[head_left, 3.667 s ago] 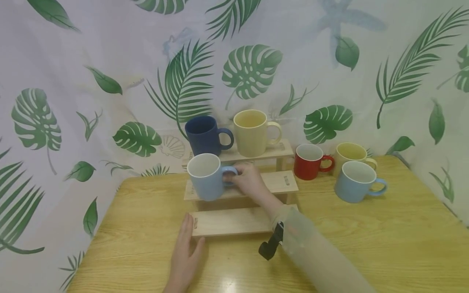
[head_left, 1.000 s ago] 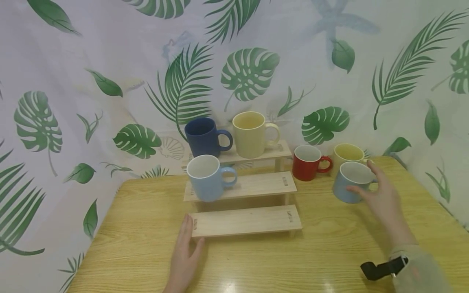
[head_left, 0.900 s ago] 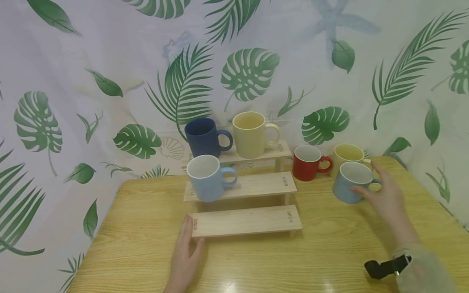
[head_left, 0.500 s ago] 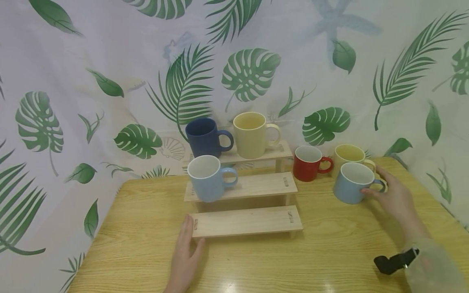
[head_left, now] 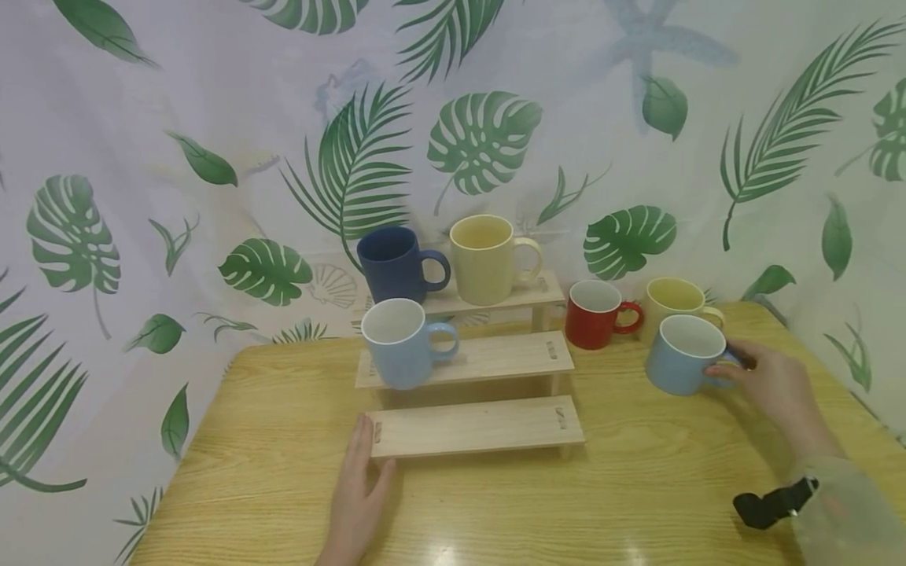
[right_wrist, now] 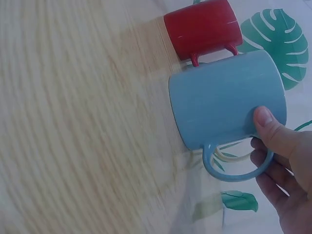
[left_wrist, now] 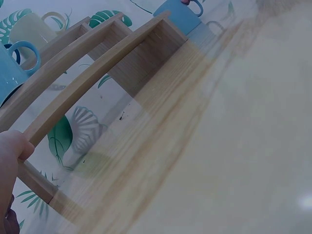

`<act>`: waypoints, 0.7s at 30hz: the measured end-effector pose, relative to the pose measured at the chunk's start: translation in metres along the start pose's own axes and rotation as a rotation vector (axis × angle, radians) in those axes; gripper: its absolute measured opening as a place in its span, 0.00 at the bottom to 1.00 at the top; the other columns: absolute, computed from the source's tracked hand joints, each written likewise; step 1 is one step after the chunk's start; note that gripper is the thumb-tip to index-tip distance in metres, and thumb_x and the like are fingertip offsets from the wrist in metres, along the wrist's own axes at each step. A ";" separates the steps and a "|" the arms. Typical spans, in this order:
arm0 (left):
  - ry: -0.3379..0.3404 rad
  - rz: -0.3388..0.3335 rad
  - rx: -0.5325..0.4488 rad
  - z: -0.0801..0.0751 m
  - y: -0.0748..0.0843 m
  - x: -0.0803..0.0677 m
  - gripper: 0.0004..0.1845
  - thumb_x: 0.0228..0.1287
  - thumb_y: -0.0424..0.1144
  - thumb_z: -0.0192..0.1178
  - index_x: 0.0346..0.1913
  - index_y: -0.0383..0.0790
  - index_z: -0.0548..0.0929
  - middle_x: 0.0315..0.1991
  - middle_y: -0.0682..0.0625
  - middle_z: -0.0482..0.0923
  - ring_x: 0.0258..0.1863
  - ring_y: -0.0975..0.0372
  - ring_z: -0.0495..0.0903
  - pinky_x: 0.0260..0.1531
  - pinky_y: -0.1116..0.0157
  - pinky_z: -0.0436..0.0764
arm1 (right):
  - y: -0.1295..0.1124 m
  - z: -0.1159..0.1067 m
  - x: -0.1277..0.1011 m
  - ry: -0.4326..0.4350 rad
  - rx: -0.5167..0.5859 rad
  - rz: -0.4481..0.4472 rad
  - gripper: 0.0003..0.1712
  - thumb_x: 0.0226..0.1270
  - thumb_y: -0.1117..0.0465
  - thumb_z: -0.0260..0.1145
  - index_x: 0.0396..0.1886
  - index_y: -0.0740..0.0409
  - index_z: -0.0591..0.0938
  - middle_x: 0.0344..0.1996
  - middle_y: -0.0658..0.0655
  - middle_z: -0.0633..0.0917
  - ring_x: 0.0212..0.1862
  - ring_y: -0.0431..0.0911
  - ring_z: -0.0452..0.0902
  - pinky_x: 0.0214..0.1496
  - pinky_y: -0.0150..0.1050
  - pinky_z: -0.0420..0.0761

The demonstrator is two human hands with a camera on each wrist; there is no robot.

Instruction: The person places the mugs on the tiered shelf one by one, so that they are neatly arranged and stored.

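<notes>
A light blue mug point(head_left: 682, 354) stands on the wooden table point(head_left: 637, 487) at the right. My right hand point(head_left: 760, 376) holds it at the handle. In the right wrist view the thumb point(right_wrist: 265, 122) presses on the mug's body point(right_wrist: 224, 97) and the fingers point(right_wrist: 273, 180) curl at the handle loop. My left hand point(head_left: 359, 479) lies flat on the table, its fingers straight against the left end of the lowest step of a three-step wooden stand point(head_left: 474, 424). The left wrist view shows my thumb point(left_wrist: 12, 146) touching that step point(left_wrist: 92, 78).
A second light blue mug point(head_left: 399, 342) sits on the middle step. A dark blue mug point(head_left: 391, 263) and a cream mug point(head_left: 487, 258) stand on the top step. A red mug point(head_left: 594, 313) and a pale yellow mug point(head_left: 675, 297) stand behind the held mug. A leaf-print cloth point(head_left: 177, 118) hangs behind.
My right hand left the mug on the middle step, crossed to the right, and its fingers closed on the handle of the other light blue mug. The left hand stayed still.
</notes>
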State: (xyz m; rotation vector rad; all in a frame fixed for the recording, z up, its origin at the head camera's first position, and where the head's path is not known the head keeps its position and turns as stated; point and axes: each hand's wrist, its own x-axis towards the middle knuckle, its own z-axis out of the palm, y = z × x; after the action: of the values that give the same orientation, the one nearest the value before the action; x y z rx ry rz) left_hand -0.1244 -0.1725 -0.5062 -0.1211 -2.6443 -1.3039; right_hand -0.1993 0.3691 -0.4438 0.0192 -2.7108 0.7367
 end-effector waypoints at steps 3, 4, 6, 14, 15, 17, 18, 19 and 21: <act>0.000 -0.002 -0.004 -0.001 0.002 -0.001 0.35 0.66 0.48 0.50 0.71 0.55 0.45 0.72 0.56 0.40 0.70 0.59 0.42 0.66 0.49 0.47 | 0.002 -0.002 -0.001 -0.012 -0.019 -0.004 0.31 0.53 0.50 0.68 0.50 0.69 0.77 0.42 0.72 0.80 0.45 0.68 0.73 0.39 0.60 0.72; 0.000 -0.002 -0.001 -0.001 0.002 -0.001 0.35 0.66 0.48 0.50 0.71 0.55 0.45 0.72 0.56 0.40 0.70 0.59 0.42 0.66 0.49 0.47 | 0.003 -0.002 -0.002 -0.019 -0.023 -0.008 0.31 0.53 0.50 0.68 0.50 0.69 0.77 0.42 0.72 0.80 0.45 0.69 0.72 0.40 0.61 0.72; -0.001 -0.003 0.000 -0.001 0.002 -0.001 0.35 0.66 0.48 0.50 0.71 0.55 0.45 0.72 0.56 0.40 0.70 0.59 0.42 0.66 0.49 0.47 | 0.004 -0.003 -0.002 -0.038 -0.030 -0.007 0.30 0.54 0.49 0.67 0.49 0.69 0.78 0.42 0.71 0.80 0.46 0.70 0.72 0.40 0.61 0.72; 0.000 0.003 -0.007 -0.001 0.002 0.000 0.35 0.66 0.51 0.49 0.71 0.54 0.46 0.72 0.56 0.40 0.70 0.59 0.42 0.66 0.49 0.47 | 0.004 -0.002 -0.005 -0.073 -0.030 0.010 0.30 0.55 0.47 0.65 0.47 0.69 0.79 0.42 0.71 0.80 0.46 0.70 0.72 0.40 0.61 0.72; -0.002 0.002 -0.007 -0.001 0.002 0.000 0.35 0.66 0.51 0.49 0.71 0.54 0.46 0.72 0.56 0.40 0.70 0.59 0.42 0.66 0.49 0.47 | 0.003 -0.001 -0.006 -0.065 -0.027 0.010 0.29 0.56 0.48 0.65 0.47 0.69 0.79 0.42 0.71 0.80 0.45 0.69 0.72 0.39 0.61 0.72; -0.006 -0.003 -0.007 -0.001 0.003 -0.001 0.35 0.66 0.52 0.48 0.71 0.54 0.46 0.72 0.56 0.40 0.70 0.59 0.42 0.67 0.49 0.47 | 0.003 0.000 -0.007 -0.036 -0.030 0.002 0.28 0.56 0.49 0.66 0.46 0.69 0.80 0.40 0.71 0.81 0.43 0.68 0.74 0.38 0.59 0.73; -0.006 -0.004 -0.007 -0.001 0.003 -0.001 0.35 0.66 0.52 0.48 0.71 0.53 0.46 0.72 0.56 0.40 0.70 0.59 0.42 0.67 0.49 0.47 | 0.003 0.001 -0.008 -0.020 -0.034 -0.001 0.27 0.56 0.50 0.66 0.45 0.69 0.80 0.40 0.71 0.81 0.42 0.67 0.75 0.36 0.58 0.74; -0.007 -0.004 -0.006 -0.001 0.003 -0.001 0.35 0.66 0.52 0.48 0.71 0.53 0.46 0.72 0.56 0.40 0.70 0.59 0.42 0.67 0.50 0.47 | 0.003 0.002 -0.009 -0.004 -0.037 -0.007 0.26 0.55 0.51 0.67 0.45 0.69 0.80 0.39 0.71 0.81 0.41 0.67 0.76 0.35 0.57 0.74; -0.008 -0.003 -0.008 -0.001 0.003 -0.001 0.35 0.66 0.52 0.48 0.71 0.53 0.46 0.72 0.56 0.39 0.70 0.60 0.41 0.67 0.49 0.47 | 0.004 0.004 -0.010 0.021 -0.043 -0.003 0.25 0.54 0.52 0.68 0.44 0.68 0.81 0.38 0.70 0.82 0.39 0.65 0.76 0.34 0.56 0.74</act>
State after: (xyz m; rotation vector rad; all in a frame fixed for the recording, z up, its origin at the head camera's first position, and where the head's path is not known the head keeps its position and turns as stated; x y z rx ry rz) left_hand -0.1231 -0.1714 -0.5036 -0.1233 -2.6470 -1.3178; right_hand -0.1919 0.3701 -0.4522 0.0059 -2.7049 0.6742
